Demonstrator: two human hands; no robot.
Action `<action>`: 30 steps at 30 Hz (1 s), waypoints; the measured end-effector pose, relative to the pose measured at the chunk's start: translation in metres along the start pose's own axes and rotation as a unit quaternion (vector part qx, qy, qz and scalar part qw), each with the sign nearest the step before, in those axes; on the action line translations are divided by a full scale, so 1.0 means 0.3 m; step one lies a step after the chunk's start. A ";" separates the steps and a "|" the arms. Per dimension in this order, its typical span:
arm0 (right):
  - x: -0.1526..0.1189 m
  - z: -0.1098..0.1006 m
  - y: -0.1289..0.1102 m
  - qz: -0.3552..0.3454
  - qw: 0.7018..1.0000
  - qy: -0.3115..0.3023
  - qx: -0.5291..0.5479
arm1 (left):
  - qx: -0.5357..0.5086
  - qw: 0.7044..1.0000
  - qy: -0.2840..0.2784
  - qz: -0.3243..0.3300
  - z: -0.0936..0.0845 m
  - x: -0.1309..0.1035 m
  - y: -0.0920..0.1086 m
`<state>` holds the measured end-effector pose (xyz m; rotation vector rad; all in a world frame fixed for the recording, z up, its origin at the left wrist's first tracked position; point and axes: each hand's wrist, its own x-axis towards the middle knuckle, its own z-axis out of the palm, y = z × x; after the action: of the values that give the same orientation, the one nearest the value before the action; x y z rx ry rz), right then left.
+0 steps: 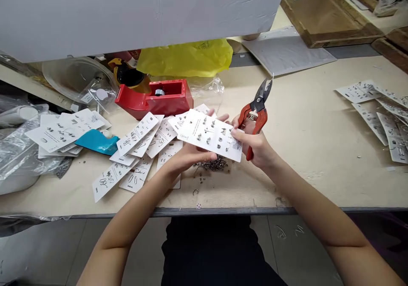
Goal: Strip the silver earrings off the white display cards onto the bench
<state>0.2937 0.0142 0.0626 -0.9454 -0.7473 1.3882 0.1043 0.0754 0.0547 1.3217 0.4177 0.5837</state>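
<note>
A white earring card [210, 134] with several small metal studs is tilted up over the middle of the table. My right hand [259, 145] pinches its right end between thumb and fingers. The same hand also holds red-handled pruning shears [253, 114], their dark blades pointing up and apart at the tips. My left hand [191, 156] is under and behind the card's left part, its thumb stretched out below the lower edge and some fingertips showing above; whether it grips the card is hard to see. Beneath the hands lies a pile of small metal pieces [213, 163].
More earring cards [137, 137] lie spread on the left, with a teal piece [97, 141] among them. A red tape dispenser [156, 99] stands behind, near a yellow plastic bag [188, 58]. Other cards [369, 111] lie far right; a wooden tray [328, 18] is at the back.
</note>
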 end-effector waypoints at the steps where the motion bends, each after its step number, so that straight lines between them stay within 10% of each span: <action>1: -0.003 0.003 0.006 -0.005 1.000 -0.011 -0.009 | 0.018 1.000 -0.002 -0.009 0.008 -0.012 0.011; 7: -0.004 -0.012 -0.001 -0.023 0.996 -0.007 -0.090 | 0.059 0.998 0.002 0.001 0.008 -0.038 0.039; 12: 0.022 -0.057 -0.036 -0.086 0.987 0.057 -0.120 | 0.097 0.982 0.070 0.148 -0.084 -0.017 0.090; 18: 0.048 -0.110 -0.061 -0.117 0.969 0.119 -0.184 | 0.326 0.850 0.329 0.251 -0.241 -0.118 0.259; 22: 0.071 -0.155 -0.084 -0.144 0.942 0.171 -0.250 | 0.571 0.766 0.286 0.075 -0.296 -0.201 0.317; 25: 0.073 -0.217 -0.144 -0.182 0.892 0.234 -0.341 | 0.638 0.722 0.263 -0.036 -0.306 -0.206 0.309; 30: -0.011 -0.425 -0.336 -0.307 0.728 0.429 -0.438 | 0.660 0.699 0.274 -0.007 -0.299 -0.164 0.272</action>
<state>0.4529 0.0027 0.0939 -1.6824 -0.8481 -0.1524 -0.0008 0.1262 0.1137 2.4996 1.5453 0.6639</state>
